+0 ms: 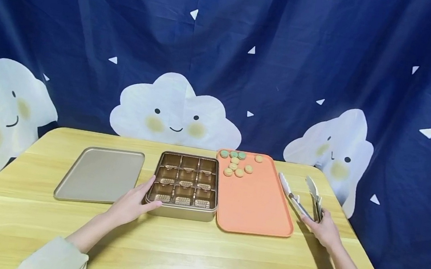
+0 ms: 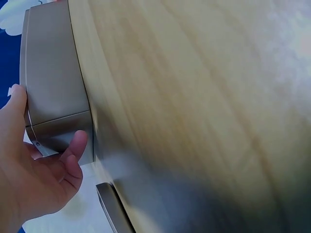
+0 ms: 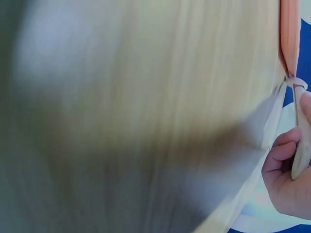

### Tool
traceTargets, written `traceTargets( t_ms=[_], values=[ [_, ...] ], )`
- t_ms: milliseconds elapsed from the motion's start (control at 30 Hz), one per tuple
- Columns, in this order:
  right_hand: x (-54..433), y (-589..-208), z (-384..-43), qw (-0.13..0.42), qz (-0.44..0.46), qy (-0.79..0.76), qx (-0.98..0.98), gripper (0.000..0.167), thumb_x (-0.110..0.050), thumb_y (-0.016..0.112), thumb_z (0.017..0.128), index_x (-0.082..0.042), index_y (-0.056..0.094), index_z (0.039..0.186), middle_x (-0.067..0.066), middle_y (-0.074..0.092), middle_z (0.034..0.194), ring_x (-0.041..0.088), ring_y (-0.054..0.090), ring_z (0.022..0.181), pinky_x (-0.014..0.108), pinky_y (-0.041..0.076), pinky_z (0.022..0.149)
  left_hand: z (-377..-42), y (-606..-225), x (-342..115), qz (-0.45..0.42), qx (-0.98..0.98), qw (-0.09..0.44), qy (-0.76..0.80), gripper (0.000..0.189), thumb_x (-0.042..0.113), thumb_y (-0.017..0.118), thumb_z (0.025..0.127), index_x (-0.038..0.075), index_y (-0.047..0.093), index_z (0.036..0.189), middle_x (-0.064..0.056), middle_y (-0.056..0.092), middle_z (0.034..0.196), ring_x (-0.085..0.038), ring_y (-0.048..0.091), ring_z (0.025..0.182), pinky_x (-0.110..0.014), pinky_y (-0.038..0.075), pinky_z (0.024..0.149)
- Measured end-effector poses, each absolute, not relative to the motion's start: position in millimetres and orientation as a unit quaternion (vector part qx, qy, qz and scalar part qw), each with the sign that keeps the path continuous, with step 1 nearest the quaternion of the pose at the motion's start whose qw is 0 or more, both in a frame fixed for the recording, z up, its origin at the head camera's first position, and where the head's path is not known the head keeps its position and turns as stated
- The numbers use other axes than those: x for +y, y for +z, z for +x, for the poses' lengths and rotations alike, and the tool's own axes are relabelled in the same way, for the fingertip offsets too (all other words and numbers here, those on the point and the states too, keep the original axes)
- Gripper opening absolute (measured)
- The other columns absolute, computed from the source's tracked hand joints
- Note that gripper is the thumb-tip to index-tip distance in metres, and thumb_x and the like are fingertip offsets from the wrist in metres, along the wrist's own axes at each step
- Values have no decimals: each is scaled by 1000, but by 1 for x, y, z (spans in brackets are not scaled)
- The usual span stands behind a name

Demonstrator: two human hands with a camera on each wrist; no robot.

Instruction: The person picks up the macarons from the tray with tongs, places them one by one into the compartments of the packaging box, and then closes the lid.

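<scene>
A brown baking pan (image 1: pixel 185 213) with a grid of square compartments sits mid-table. My left hand (image 1: pixel 130 205) grips it at the near left corner; the left wrist view has the thumb at the rim and the other fingers curled along the side wall (image 2: pixel 53 63). Over by the table's right side, my right hand (image 1: pixel 325 228) holds a pair of tongs (image 1: pixel 295 200) near their handle end, their two arms spread in a V. In the right wrist view its fingers (image 3: pixel 286 141) curl around the tongs (image 3: pixel 302 150), partly cut off by the frame edge.
Right of the pan lies an orange tray (image 1: pixel 255 206), bearing green and yellow macarons (image 1: pixel 233 167) toward its far end. A flat, brownish-grey baking sheet (image 1: pixel 101 174) lies to the left. Behind the wooden table (image 1: pixel 193 253) hangs a blue cloud-print curtain (image 1: pixel 219 40).
</scene>
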State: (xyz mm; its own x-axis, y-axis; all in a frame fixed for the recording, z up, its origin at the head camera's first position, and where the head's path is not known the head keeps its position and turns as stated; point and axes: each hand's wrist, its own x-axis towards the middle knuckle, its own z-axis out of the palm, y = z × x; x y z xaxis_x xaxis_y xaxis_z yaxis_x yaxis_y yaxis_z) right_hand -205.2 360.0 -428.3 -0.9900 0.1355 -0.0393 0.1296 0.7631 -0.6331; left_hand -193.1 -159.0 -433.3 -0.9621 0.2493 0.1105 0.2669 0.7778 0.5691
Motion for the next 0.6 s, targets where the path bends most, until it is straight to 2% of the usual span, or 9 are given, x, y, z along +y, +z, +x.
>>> traceTargets(
  t_ms=[67, 167, 300, 367, 467, 533, 600],
  values=[
    [359, -431, -205, 1, -77, 367, -927, 70, -31, 61, 86, 13, 26, 127, 6, 50, 69, 17, 51, 58, 28, 43, 52, -193, -434, -159, -138, -943, 15, -303, 85, 51, 53, 86, 0, 18, 144, -24, 26, 144, -45, 29, 128, -58, 27, 102],
    [356, -434, -205, -5, -80, 394, -916, 60, -27, 60, 88, 8, 27, 124, 3, 43, 68, 13, 48, 52, 26, 41, 46, -193, -434, -158, -140, -943, 17, -302, 85, 51, 53, 86, 0, 18, 144, -24, 27, 144, -45, 29, 128, -58, 27, 102],
    [354, -435, -205, 16, -82, 385, -919, 55, -28, 60, 87, 5, 32, 121, 2, 40, 69, 13, 47, 55, 26, 40, 50, -194, -435, -158, -142, -942, 21, -302, 86, 52, 53, 86, -1, 18, 144, -24, 27, 144, -45, 29, 128, -58, 27, 102],
    [353, -435, -204, 35, -89, 373, -923, 55, -29, 61, 86, 4, 34, 120, 3, 40, 69, 17, 47, 59, 28, 40, 54, -194, -435, -158, -141, -942, 23, -304, 86, 52, 53, 86, 0, 18, 144, -24, 27, 144, -45, 30, 128, -58, 27, 102],
    [354, -433, -202, 57, -103, 353, -928, 68, -35, 62, 84, 5, 32, 131, 12, 45, 75, 28, 50, 75, 39, 45, 70, -194, -436, -159, -140, -941, 23, -308, 86, 52, 54, 86, 0, 18, 144, -24, 27, 144, -45, 29, 128, -59, 27, 102],
    [354, -431, -201, 61, -111, 342, -931, 80, -39, 62, 84, 7, 25, 138, 20, 48, 86, 35, 46, 89, 47, 42, 82, -194, -436, -159, -138, -940, 23, -311, 86, 52, 54, 86, 0, 18, 144, -24, 27, 144, -45, 29, 128, -59, 27, 102],
    [355, -429, -200, 66, -116, 337, -932, 88, -40, 62, 83, 9, 17, 141, 24, 48, 91, 37, 44, 95, 51, 39, 87, -194, -436, -159, -138, -939, 23, -313, 86, 52, 54, 86, 0, 18, 144, -24, 27, 144, -45, 29, 128, -59, 27, 102]
  ],
)
